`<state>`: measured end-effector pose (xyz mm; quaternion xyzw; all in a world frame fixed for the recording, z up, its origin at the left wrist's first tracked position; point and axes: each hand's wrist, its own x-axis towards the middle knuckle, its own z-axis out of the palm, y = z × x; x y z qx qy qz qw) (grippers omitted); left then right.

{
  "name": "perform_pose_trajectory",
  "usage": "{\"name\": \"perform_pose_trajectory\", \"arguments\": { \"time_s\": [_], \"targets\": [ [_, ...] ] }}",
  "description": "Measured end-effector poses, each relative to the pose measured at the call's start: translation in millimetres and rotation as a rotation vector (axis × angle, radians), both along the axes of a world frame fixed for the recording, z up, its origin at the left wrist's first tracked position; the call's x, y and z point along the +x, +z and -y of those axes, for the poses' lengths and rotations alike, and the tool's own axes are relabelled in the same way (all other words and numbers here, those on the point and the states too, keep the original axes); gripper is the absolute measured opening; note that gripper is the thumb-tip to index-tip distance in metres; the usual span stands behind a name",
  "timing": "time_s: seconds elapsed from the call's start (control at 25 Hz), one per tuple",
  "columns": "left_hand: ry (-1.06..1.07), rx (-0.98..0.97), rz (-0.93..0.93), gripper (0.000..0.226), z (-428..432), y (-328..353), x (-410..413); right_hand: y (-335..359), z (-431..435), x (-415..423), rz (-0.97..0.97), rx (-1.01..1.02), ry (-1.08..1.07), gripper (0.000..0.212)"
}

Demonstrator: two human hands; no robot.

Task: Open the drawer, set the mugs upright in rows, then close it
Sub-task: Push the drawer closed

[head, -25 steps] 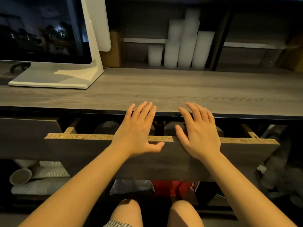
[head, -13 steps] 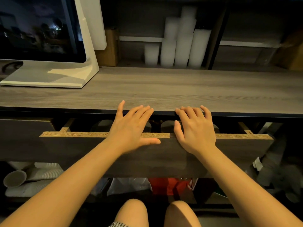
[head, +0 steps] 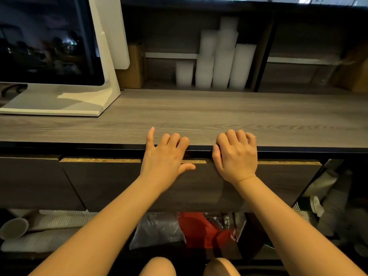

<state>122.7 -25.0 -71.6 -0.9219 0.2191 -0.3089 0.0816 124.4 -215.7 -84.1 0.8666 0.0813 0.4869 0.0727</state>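
The dark drawer front (head: 99, 182) sits almost flush under the wooden counter (head: 219, 116); only its raw chipboard top edge shows as a thin strip. No mugs are visible; the drawer's inside is hidden. My left hand (head: 165, 156) presses its palm against the drawer front, thumb spread to the right, little finger straight, the other fingers bent at the counter's edge. My right hand (head: 236, 156) presses the front beside it, its fingers curled against the counter's edge. Neither hand holds anything.
A white monitor stand (head: 65, 100) stands on the counter at left. Stacks of white cups (head: 221, 62) fill the shelf behind. Below the drawer lie sleeves of paper cups (head: 49, 226), a clear plastic bag (head: 157, 230) and a red bag (head: 199, 230).
The drawer has slid in under the counter until nearly shut, hiding the mugs. Both hands moved forward with it and their fingers bent from straight to curled.
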Motion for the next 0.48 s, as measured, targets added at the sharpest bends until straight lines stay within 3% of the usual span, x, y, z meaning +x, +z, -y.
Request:
{"name": "perform_pose_trajectory", "arguments": {
  "time_s": [0.12, 0.24, 0.48],
  "targets": [
    [0.008, 0.015, -0.008, 0.06, 3.0, 2.0, 2.7, -0.6, 0.2, 4.5, 0.029, -0.014, 0.008, 0.024],
    [0.063, 0.022, -0.161, 0.059, 6.8, 5.9, -1.1, -1.4, -1.2, 5.7, 0.017, -0.008, 0.005, 0.025],
    [0.106, -0.002, -0.226, 0.059, 12.4, 15.4, -9.7, 12.1, -7.4, -15.0, -0.328, 0.06, 0.036, 0.034]
  ]
}}
